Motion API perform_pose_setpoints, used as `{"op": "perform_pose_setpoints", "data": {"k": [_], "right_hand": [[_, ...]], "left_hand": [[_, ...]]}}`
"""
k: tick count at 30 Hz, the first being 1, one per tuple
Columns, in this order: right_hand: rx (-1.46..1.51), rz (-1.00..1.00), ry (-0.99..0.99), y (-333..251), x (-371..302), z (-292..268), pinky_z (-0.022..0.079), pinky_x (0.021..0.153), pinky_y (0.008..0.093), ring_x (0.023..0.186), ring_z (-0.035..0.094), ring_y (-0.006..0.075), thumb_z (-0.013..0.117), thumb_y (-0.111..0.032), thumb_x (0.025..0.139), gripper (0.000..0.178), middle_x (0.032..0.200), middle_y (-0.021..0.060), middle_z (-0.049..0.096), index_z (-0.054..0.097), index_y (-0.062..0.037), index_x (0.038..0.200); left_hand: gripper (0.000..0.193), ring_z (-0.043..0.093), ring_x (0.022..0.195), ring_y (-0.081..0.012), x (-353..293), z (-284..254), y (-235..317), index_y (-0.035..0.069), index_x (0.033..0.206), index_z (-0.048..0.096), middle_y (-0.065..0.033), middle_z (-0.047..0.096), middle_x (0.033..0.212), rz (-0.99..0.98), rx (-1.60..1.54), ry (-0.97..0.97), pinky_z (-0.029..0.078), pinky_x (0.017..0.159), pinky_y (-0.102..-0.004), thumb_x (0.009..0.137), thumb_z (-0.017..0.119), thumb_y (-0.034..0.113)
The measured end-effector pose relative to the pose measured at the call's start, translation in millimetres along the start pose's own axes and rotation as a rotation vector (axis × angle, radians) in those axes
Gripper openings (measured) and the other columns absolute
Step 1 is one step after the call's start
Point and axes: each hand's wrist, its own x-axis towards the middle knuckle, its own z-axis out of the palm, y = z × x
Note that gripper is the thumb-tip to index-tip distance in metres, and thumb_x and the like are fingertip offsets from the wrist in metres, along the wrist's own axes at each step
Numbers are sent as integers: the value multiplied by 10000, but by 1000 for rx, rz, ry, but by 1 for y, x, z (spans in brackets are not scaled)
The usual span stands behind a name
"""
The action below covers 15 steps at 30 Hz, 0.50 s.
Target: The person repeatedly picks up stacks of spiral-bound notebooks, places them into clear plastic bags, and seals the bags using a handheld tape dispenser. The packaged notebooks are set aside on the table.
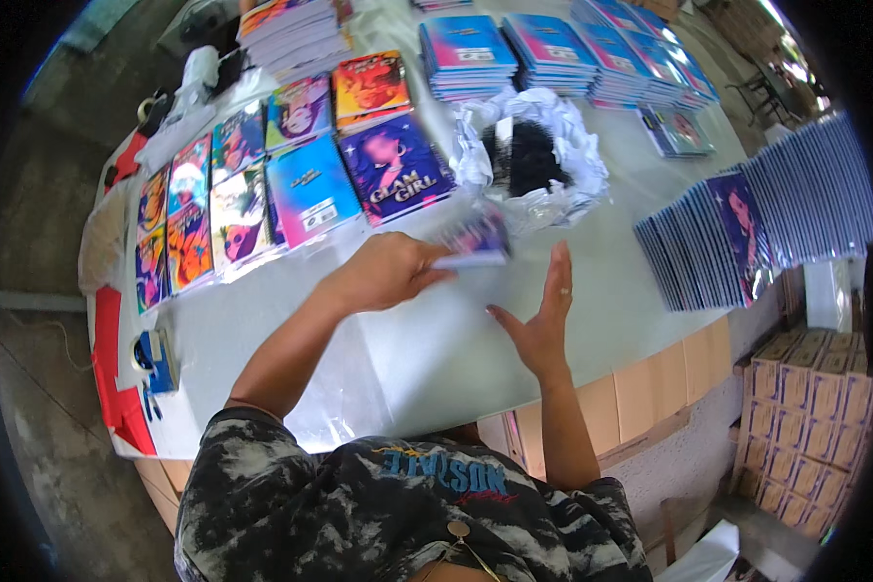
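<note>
My left hand [390, 272] is closed on the near-left edge of a purple spiral notebook [485, 242], which is tilted and smeared by motion above the table. My right hand [543, 315] is open, thumb and fingers apart, a little to the right of the notebook and not touching it. Just beyond, a pile of crumpled white plastic [577, 160] rings a black fluffy bundle [533, 160]. Left of that lie a purple notebook with a figure on its cover [398, 175] and a blue and pink notebook [312, 194].
Rows of colourful notebooks [189, 242] cover the table's left side. Blue notebook stacks [466, 58] stand at the back. A long row of spiral notebooks [689, 242] runs along the right edge. A blue tape dispenser [155, 359] sits near left. Small boxes [800, 427] are piled at lower right.
</note>
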Motion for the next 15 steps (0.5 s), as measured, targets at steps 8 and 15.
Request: {"op": "perform_pose_setpoints", "data": {"k": [8,15], "right_hand": [[362,511,-219,-38,-38,-26,446,680,226,713,534,80,652,-53,797,185,786,59,633,619,37,955],[645,564,-161,-88,-80,-20,443,753,228,802,562,97,610,-32,843,230,902,63,637,571,74,1044]], "left_hand": [[495,610,980,-325,31,-6,-190,-34,1003,617,-216,625,1044,-1071,296,632,474,837,-409,814,605,424],[336,602,889,-411,-30,-76,-269,-43,907,621,-259,625,872,-522,362,727,472,772,-455,805,507,256]]}}
